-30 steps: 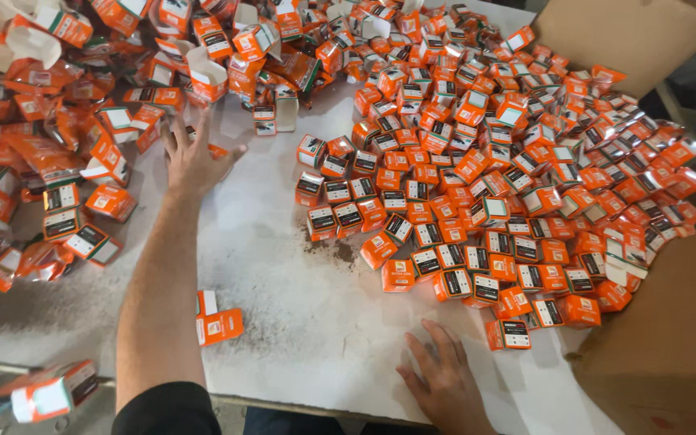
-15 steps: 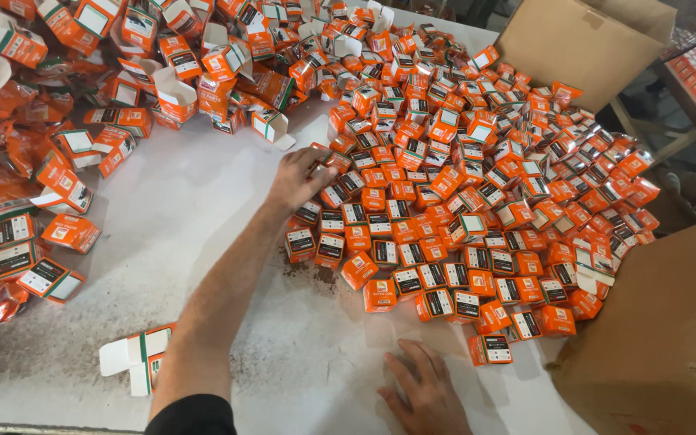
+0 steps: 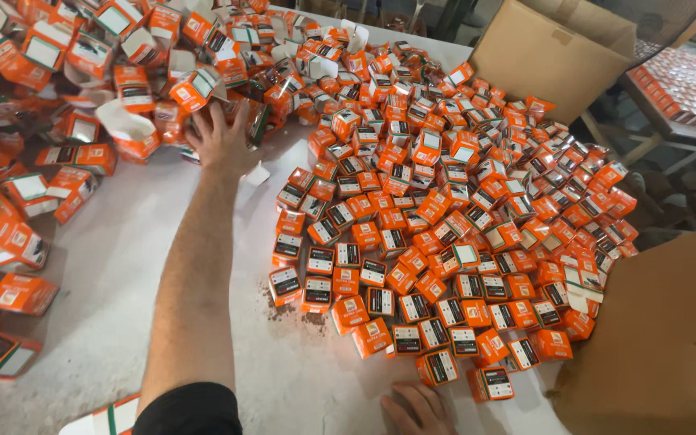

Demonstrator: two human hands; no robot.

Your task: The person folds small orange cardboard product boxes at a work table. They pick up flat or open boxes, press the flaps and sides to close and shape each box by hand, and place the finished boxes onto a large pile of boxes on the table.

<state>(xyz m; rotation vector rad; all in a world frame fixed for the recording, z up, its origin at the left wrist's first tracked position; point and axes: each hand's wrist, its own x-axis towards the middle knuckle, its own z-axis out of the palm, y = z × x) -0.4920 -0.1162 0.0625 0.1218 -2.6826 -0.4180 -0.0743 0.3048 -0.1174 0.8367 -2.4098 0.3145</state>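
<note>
My left hand [image 3: 221, 138] reaches far across the white table [image 3: 122, 266], fingers spread, touching the edge of a heap of opened, empty orange cartons [image 3: 134, 64] at the back left. It holds nothing that I can see. My right hand [image 3: 416, 407] rests flat on the table at the bottom edge, only partly in view, just in front of a wide spread of several small closed orange boxes [image 3: 445, 217] packed close together.
A brown cardboard box [image 3: 545, 56] stands open at the back right. Another brown cardboard flap [image 3: 662, 338] fills the right foreground. More flattened orange cartons [image 3: 18, 234] lie along the left edge. A tray of small parts [image 3: 686, 80] sits beyond the table.
My left hand has swung from the closed boxes back left to the heap of opened cartons. The view has shifted right and closer. My right hand stays flat near the front edge.
</note>
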